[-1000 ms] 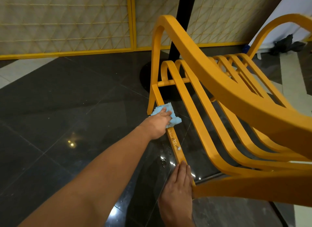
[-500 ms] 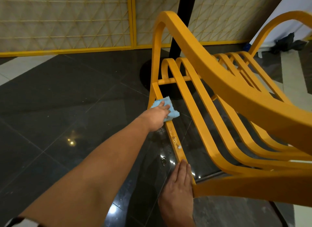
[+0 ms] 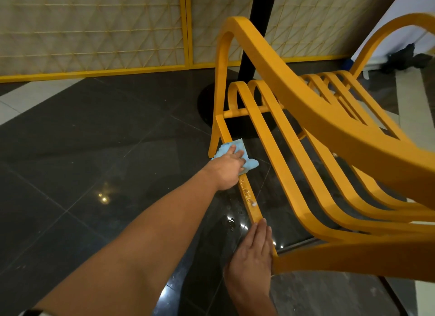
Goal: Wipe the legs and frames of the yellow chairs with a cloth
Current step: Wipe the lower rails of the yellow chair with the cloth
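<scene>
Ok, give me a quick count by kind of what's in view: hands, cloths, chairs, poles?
Hands: 2 (left hand, right hand)
Blue cloth: 1
Yellow chair: 1
Black pole: 1
Total: 5

Quick headcount: one yellow chair [image 3: 306, 108], far as I can tell, with two arched side frames [image 3: 221, 56]. One blue cloth [image 3: 227, 148]. Two hands: left hand [image 3: 226, 169] and right hand [image 3: 253, 252]. Two lattice panels [image 3: 89, 26] along the back, one black pole [image 3: 259, 9], one dark bundle [image 3: 404, 59] far off. The seat slats overlap too much to count.
</scene>
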### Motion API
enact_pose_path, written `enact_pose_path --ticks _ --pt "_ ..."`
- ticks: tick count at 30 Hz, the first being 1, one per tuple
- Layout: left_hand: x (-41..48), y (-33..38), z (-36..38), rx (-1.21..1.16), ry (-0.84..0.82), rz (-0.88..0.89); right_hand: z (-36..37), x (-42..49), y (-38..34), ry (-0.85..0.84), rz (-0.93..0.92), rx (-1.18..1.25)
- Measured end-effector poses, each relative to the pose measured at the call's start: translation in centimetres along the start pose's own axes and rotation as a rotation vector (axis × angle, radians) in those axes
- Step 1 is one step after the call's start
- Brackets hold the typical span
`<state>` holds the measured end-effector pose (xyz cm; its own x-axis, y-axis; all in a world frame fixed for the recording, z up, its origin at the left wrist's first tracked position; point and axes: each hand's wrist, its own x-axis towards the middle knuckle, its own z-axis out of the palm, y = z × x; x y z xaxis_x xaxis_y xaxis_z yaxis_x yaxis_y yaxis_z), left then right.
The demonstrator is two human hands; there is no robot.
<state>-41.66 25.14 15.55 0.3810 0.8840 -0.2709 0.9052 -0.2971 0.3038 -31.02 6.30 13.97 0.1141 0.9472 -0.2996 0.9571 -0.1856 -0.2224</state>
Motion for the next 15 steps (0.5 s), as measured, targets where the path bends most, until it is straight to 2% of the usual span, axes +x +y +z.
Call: enact_pose_path --ticks 1,4,9,15 --pt "-0.1 0.4 0.1 0.012 0.002 -0.009 0.2 0.0 0.0 0.022 -0.001 0.001" --pt "-0.8 1.2 0.3 0.029 0.009 -0.015 -0.2 0.1 0.1 -0.098 0.016 -0.011" --pt "-2.4 1.1 0.8 -0.04 -0.018 0.065 -0.8 -0.2 -0.1 -0.075 -0.003 -0.06" --pt "-2.0 1.1 0.2 -0.004 -0.033 0.049 -1.0 0.0 0.0 -0.079 0.01 -0.032"
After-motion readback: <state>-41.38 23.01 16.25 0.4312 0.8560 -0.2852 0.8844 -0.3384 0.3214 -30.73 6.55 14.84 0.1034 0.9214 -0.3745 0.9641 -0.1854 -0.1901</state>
